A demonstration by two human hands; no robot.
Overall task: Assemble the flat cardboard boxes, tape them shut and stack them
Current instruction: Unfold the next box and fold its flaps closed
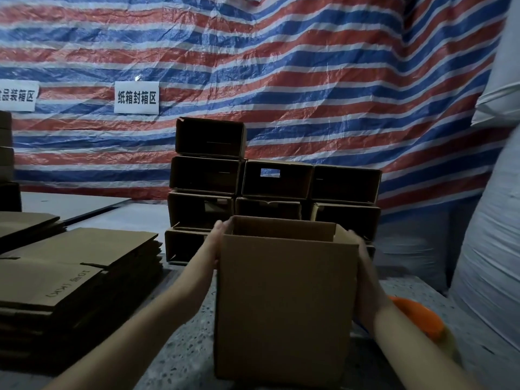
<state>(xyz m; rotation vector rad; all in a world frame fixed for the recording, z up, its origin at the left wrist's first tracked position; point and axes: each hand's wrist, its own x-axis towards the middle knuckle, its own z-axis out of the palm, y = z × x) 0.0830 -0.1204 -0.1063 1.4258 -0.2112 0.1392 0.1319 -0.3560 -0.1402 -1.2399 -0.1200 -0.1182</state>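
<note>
1. Here's the carton (287, 299), squared up and standing at lower centre of the frame on the speckled counter (185, 339), open mouth facing away and up.
2. The step, as I read it: assembly is done on this one, and it's being carried or steadied between the palms, headed for the stack or for taping. I can't see whether its bottom is taped.
3. Left hand (215, 243) lies flat against the carton's left wall, fingers straight and reaching up to the top edge — pressing, not curling.
4. Right hand (365, 280) mirrors it on the right wall, fingers spread along the side; blurred, but it looks flat too. So the grip is a two-palm squeeze, both hands uncurled.
5. Behind, centre frame, the stacked boxes (270, 190) sit on their sides, mouths toward us.
6. Lower left, the pile of flat blanks (76, 277) waits.
7. An orange tape dispenser (419, 316) peeks out lower right, just beside the right wrist.
8. Next move calls for even pressure from both palms, so the thin walls don't buckle.
</note>
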